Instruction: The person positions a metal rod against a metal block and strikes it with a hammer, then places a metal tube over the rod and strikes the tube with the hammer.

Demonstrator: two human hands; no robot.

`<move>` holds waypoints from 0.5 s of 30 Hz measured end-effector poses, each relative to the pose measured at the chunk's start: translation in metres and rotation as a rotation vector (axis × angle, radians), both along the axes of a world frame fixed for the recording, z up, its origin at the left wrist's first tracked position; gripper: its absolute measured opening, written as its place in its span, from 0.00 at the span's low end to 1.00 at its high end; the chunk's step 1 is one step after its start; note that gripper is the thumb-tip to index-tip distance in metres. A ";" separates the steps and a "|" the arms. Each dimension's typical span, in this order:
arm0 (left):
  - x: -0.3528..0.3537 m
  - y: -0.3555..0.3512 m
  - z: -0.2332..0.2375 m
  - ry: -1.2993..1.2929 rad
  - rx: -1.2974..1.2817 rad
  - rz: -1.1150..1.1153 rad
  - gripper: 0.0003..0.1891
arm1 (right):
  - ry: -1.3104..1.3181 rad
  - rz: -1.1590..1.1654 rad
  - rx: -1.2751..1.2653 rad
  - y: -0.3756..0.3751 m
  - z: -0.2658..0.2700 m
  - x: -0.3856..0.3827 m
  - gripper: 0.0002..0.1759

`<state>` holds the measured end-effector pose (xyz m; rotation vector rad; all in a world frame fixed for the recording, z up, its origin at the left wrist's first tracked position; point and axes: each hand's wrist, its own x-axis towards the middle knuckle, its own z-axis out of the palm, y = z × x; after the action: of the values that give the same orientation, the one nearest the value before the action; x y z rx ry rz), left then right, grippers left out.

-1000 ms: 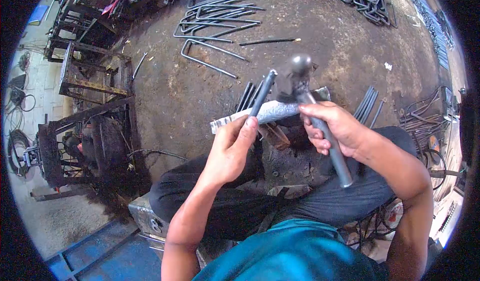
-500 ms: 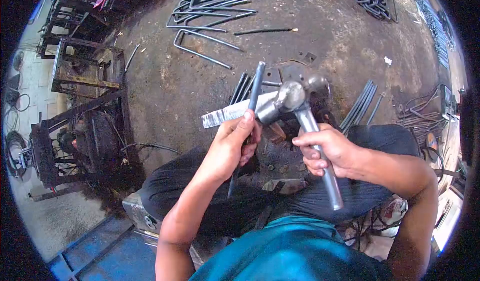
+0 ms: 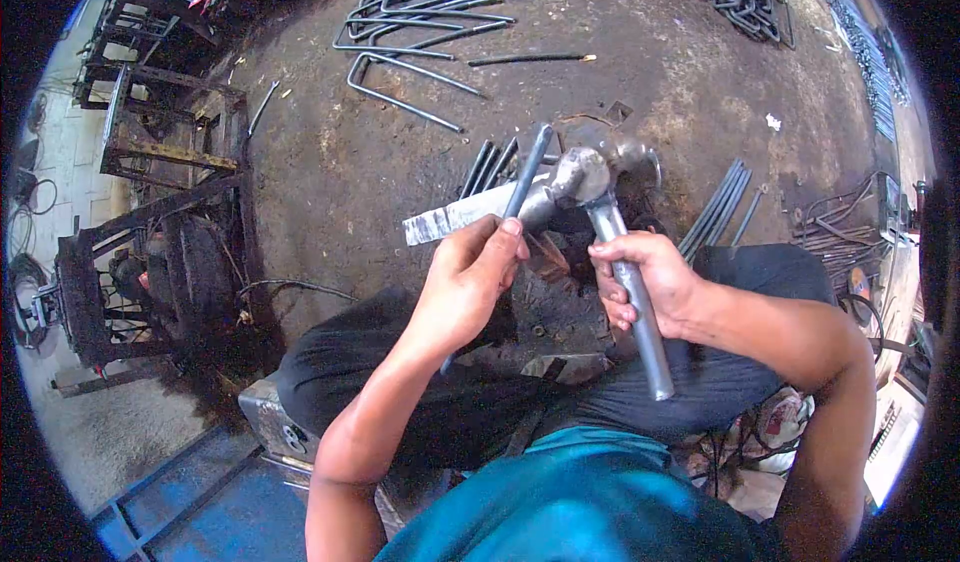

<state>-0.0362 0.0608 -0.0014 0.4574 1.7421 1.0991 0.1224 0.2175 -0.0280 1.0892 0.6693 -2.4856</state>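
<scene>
- So the person's left hand (image 3: 468,272) is wrapped round a straight steel rod (image 3: 530,172), thumb pressed against it. Upper end pokes out past the fist, lower end comes out below.
- Right hand (image 3: 650,287) has its fingers curled round the handle of a metal-handled hammer (image 3: 609,222), grip partway along, butt end sticking out below.
- The rod sits just left of the hammer head, tilted a bit off upright. Honestly can't tell if the two are touching, they overlap from this angle.
- Left of the hammer, behind the rod, there's a silvery flat metal bar (image 3: 465,214).
- Beyond the hammer and off to its left, a bunch of bent rods (image 3: 430,34) lies on the floor (image 3: 640,62). Some straight rods (image 3: 716,207) lie to its right.
- Step in hand looks like holding and lining up the rod for hammer work, just a read of it. Any blow would call for a steady left grip, fingers well clear of the head, and a controlled swing.
</scene>
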 end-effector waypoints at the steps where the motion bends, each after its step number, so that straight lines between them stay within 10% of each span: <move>1: 0.000 0.000 -0.001 0.020 0.000 -0.001 0.18 | 0.003 -0.014 -0.003 0.001 0.004 -0.002 0.17; 15: 0.004 0.001 -0.009 -0.010 -0.117 -0.011 0.12 | 0.032 -0.076 0.204 0.005 -0.011 -0.004 0.17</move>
<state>-0.0318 0.0618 -0.0100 0.3881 1.7820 0.9837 0.1180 0.2227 -0.0390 1.1676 0.9239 -2.5476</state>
